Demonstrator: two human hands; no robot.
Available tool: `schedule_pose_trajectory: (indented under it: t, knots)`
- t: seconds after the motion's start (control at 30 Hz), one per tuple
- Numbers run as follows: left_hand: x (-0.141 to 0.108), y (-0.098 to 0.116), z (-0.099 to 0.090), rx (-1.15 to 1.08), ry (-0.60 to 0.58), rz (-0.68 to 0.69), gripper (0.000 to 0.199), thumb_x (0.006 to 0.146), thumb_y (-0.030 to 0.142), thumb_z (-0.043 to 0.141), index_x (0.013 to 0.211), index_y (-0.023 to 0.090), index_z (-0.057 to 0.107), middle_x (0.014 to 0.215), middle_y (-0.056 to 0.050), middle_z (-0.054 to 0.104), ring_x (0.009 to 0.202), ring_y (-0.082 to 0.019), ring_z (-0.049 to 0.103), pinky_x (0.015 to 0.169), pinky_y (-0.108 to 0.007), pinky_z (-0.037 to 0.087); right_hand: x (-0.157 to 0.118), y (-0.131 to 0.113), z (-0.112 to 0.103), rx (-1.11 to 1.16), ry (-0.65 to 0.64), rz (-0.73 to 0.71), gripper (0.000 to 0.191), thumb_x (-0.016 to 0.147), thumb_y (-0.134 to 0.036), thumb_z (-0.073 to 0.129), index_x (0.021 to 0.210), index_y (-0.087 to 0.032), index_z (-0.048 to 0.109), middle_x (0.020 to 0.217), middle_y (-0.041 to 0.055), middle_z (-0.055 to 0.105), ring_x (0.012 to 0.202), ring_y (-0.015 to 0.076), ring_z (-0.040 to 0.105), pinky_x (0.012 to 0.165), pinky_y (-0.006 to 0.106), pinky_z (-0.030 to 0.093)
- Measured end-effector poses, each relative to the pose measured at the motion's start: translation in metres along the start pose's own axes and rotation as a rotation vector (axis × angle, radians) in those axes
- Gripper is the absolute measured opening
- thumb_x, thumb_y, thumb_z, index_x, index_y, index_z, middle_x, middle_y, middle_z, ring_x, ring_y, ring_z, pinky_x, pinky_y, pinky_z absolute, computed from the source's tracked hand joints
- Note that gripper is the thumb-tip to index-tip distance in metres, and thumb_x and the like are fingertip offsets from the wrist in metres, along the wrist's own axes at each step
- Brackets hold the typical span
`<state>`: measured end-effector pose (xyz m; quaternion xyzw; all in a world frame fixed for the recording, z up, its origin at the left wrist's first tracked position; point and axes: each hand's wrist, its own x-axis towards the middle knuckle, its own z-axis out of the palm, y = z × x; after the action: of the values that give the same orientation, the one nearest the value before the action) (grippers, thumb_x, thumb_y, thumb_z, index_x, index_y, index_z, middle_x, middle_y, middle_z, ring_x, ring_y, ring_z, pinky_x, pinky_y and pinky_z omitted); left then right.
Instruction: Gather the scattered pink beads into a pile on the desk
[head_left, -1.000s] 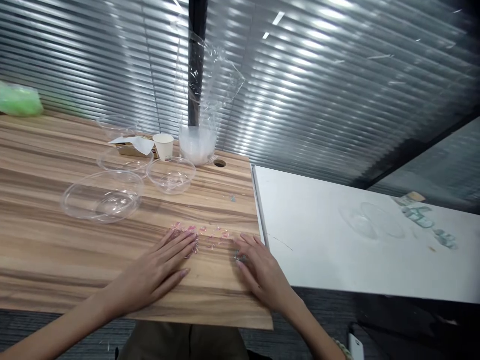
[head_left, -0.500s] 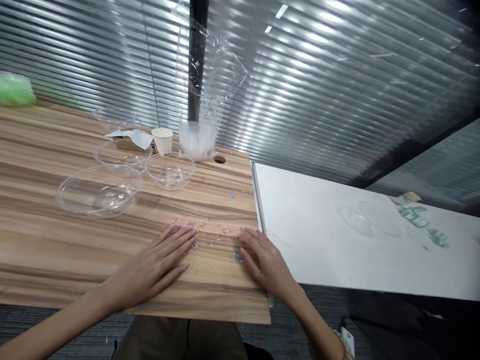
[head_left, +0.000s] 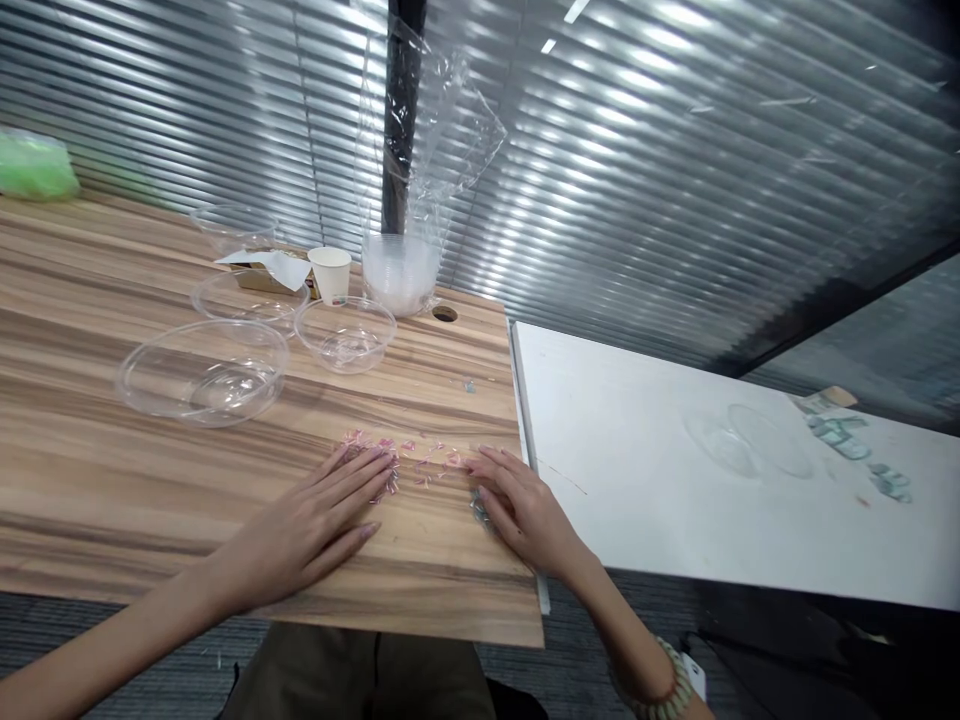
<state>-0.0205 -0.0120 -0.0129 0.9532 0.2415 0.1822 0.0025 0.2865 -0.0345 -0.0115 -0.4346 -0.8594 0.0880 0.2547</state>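
Observation:
Small shiny pink pieces lie scattered on the wood-grain table between my two hands. My left hand rests flat with fingers stretched out, its fingertips over a denser patch of the pink bits. Part of that patch is hidden under the fingers. On the right, my right hand lies on the table near its right edge, fingers extended and a little bent, fingertips touching the outer pink pieces. A small cluster of grey-blue shiny bits sits by its thumb, partly covered.
Clear plastic bowls stand at the left, with another bowl nearer the middle. Behind are a paper cup, a small box and stacked tubs in a clear bag. A white table adjoins at right.
My right hand has shifted slightly left toward the pink pieces. My left hand stays nearly in place, and the view has tilted a little.

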Motion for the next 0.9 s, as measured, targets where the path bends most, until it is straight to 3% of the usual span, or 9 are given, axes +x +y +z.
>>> schedule_pose_trajectory:
  t: [0.5, 0.9]
  knots:
    - [-0.001, 0.0, 0.0, 0.048, -0.028, -0.005, 0.06, 0.101, 0.031, 0.037, 0.152, 0.017, 0.009, 0.153, -0.007, 0.024, 0.143, -0.023, 0.018, 0.12, -0.043, 0.01, -0.006, 0.003, -0.002, 0.004, 0.041, 0.005, 0.026, 0.095, -0.016, 0.041, 0.119, -0.02, 0.051, 0.123, 0.009, 0.06, 0.124, 0.0227, 0.049, 0.105, 0.046, 0.042]
    - [-0.002, -0.001, 0.002, 0.044, -0.04, -0.021, 0.06, 0.101, 0.035, 0.037, 0.152, 0.018, 0.01, 0.153, -0.007, 0.025, 0.142, -0.024, 0.022, 0.119, -0.045, 0.012, -0.009, -0.002, -0.005, 0.199, 0.016, 0.084, 0.024, 0.097, -0.019, 0.04, 0.117, -0.02, 0.052, 0.12, 0.0087, 0.061, 0.115, 0.0196, 0.056, 0.097, 0.038, 0.049]
